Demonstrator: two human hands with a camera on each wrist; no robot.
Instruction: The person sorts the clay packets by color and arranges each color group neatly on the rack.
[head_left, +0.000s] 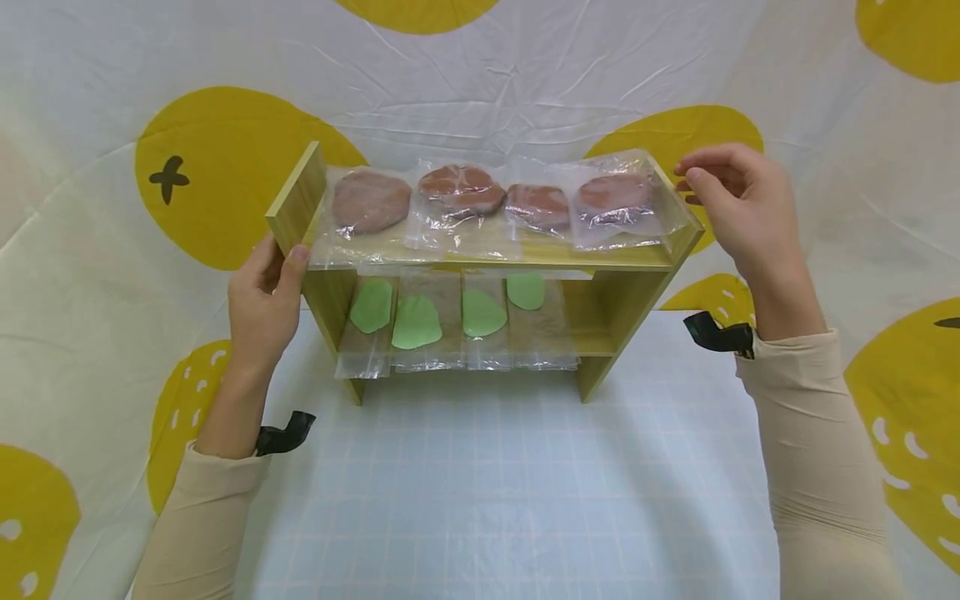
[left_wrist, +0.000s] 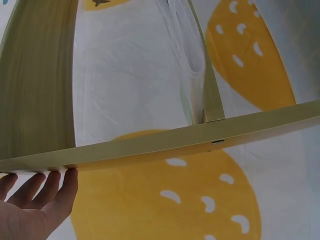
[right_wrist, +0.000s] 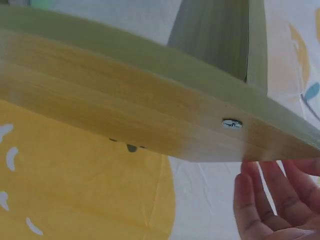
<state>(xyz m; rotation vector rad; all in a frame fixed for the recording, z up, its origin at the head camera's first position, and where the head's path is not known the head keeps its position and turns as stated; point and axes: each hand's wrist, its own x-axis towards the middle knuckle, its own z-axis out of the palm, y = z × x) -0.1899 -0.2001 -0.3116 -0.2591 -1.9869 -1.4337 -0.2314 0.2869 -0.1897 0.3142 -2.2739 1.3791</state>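
Note:
A small two-tier wooden shelf point(head_left: 628, 312) stands between both hands. My left hand point(head_left: 262, 304) touches its left side panel point(head_left: 294, 200), the thumb at the front edge. In the left wrist view the fingertips point(left_wrist: 70, 175) press against that panel's outer face. My right hand point(head_left: 753, 204) is beside the right panel point(head_left: 686, 229), fingers slightly bent, their tips right at its outer side. Several clear bags with reddish-brown round slabs point(head_left: 371, 202) lie in a row on the upper tier. Below them, several clear bags with green flat pieces point(head_left: 417, 323) hang over the tier's front edge.
A pale blue gridded tabletop point(head_left: 480, 483) extends in front of the shelf. Behind and around it hangs a white cloth point(head_left: 487, 92) with large yellow shapes. A black wrist mount point(head_left: 285, 433) juts out from the left wrist, another point(head_left: 716, 333) from the right.

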